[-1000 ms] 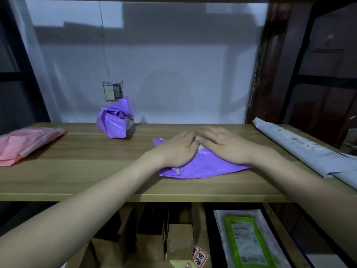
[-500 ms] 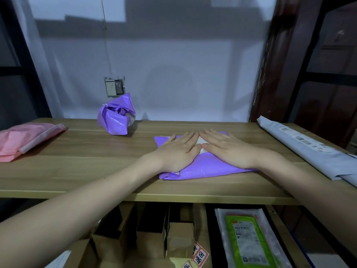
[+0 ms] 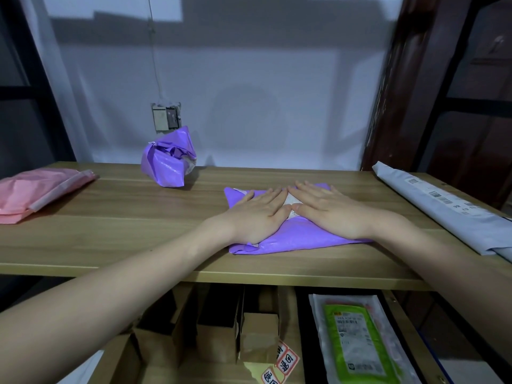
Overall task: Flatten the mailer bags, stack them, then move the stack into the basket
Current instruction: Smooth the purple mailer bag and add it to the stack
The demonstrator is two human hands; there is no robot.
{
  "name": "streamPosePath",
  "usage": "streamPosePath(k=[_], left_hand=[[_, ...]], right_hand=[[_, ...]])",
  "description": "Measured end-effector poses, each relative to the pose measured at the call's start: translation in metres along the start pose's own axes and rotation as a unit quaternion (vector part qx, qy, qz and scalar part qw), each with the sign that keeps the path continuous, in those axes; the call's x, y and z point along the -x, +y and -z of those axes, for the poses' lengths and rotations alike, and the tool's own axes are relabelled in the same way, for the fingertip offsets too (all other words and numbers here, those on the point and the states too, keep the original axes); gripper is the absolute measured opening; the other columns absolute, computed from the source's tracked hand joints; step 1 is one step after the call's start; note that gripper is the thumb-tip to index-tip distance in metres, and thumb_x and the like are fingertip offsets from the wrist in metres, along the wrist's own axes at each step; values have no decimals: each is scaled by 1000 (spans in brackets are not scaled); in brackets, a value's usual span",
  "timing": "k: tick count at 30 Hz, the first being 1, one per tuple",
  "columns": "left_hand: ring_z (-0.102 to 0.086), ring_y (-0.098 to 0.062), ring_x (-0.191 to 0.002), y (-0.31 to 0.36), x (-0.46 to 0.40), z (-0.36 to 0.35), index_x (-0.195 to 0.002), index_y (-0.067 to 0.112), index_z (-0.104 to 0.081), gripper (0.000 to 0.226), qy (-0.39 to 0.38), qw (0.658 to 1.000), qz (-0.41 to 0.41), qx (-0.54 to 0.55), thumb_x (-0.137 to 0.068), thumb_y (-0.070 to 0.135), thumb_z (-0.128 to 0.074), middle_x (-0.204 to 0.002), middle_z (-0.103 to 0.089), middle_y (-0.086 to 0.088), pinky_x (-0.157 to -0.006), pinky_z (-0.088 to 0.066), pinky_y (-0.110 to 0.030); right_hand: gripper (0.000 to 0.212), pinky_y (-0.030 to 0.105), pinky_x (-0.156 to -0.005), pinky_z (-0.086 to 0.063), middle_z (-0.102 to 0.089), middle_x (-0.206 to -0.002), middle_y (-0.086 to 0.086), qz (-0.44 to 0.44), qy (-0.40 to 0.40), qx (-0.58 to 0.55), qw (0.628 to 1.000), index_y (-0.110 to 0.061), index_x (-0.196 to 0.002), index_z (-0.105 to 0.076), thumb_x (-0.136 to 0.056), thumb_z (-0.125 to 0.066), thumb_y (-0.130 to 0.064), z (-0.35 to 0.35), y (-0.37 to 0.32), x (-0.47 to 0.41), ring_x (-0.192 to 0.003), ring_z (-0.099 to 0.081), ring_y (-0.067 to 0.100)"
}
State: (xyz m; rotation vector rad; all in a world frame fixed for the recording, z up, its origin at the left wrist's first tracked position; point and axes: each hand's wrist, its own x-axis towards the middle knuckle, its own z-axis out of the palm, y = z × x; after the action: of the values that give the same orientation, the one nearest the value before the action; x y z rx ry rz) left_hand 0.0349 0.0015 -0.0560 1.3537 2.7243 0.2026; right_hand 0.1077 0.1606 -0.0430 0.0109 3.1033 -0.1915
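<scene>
A purple mailer bag (image 3: pixel 293 239) lies flat on the wooden table (image 3: pixel 124 225), right of centre near the front edge. My left hand (image 3: pixel 260 214) and my right hand (image 3: pixel 329 210) press down on it side by side, palms flat, fingers straight and pointing away from me. A white label shows between the two hands. A second purple mailer bag (image 3: pixel 169 157) sits crumpled and upright at the back of the table. Flat pink mailer bags (image 3: pixel 36 194) lie at the far left edge. No basket is in view.
A long grey-white mailer with barcode labels (image 3: pixel 443 209) lies along the table's right side. Under the table stand cardboard boxes (image 3: pixel 221 336) and a clear packet with a green pouch (image 3: pixel 360 342). A wall socket (image 3: pixel 166 117) is behind the crumpled bag.
Both hands went from slightly cupped over the purple bag to lying flat with fingers spread forward. The bag now lies flatter. The view has shifted a little.
</scene>
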Motion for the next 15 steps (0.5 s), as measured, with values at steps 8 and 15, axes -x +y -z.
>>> streamPosePath(k=[8,15], left_hand=[[9,-8,-146,-1,-2,0,-151,17,4,54,-17,1000,1,16,-102,36,-10,-159,8,2,-119,5,-39],[9,-10,-146,-1,-1,1,-150,21,3,52,-32,999,1,4,-102,38,-10,-159,9,2,-117,9,-40]], right_hand=[[54,38,-117,11,10,-159,2,-7,-4,17,1000,-28,-150,0,-100,-16,-43,-3,-1,-1,-145,13,9],[58,40,-118,11,15,-158,6,-17,-22,48,998,-22,-151,1,-100,-16,-43,-1,-6,2,-145,16,12]])
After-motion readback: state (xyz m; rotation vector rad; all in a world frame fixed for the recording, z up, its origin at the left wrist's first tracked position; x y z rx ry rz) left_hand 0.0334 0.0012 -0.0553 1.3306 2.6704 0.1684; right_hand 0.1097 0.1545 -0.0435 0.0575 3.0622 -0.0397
